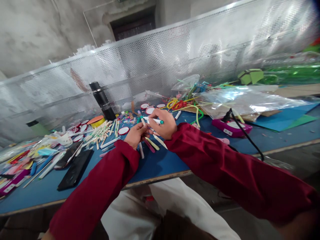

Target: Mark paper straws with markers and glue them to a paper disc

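Note:
Above the blue tabletop, my right hand [165, 124] is closed around a white marker [156, 120] with a teal end, held like a pen. Its tip points left, close to my left hand [135, 136]. The left fingers pinch a small flat craft stick [143, 121], pale with a teal-green part at its upper end. Whether the marker tip touches the stick cannot be made out. Just below both hands lie a pink stick [150, 146] and a pale yellow stick [153, 144]. Many loose craft sticks [102, 134] are heaped left of the left hand.
A black bottle [103, 101] stands behind the stick heap. Two dark phones [75, 170] lie at left. Colourful pipe cleaners [178, 104], a clear plastic bag [240, 100] and a purple corded device [231, 128] are at right. A perforated metal panel [155, 60] rises behind.

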`<action>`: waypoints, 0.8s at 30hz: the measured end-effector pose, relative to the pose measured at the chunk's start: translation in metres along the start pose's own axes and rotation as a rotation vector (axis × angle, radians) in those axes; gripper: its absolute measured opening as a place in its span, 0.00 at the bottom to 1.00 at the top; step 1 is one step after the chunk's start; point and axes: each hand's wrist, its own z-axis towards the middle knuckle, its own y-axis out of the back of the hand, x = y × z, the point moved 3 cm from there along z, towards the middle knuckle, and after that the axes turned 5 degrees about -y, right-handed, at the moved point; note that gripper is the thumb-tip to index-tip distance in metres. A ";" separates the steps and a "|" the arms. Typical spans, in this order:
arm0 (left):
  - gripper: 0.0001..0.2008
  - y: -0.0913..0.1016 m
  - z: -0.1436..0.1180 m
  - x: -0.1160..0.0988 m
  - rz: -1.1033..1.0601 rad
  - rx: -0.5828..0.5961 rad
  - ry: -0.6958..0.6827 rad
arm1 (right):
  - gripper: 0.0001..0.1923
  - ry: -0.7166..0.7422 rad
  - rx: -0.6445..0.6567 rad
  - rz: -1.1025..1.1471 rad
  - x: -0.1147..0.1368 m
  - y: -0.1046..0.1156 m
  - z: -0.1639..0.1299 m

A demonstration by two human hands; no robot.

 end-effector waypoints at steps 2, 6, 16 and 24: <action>0.16 0.000 0.000 0.000 -0.002 0.001 0.000 | 0.05 -0.005 -0.010 0.008 0.000 0.000 0.000; 0.16 0.000 0.000 0.000 0.004 -0.010 0.006 | 0.05 0.011 0.015 0.031 0.000 -0.001 0.001; 0.16 0.000 0.000 0.000 -0.001 -0.003 -0.004 | 0.05 0.020 0.022 0.033 0.000 -0.001 0.001; 0.16 -0.002 -0.001 -0.003 -0.001 -0.005 0.011 | 0.05 0.001 0.014 0.049 0.001 -0.001 0.001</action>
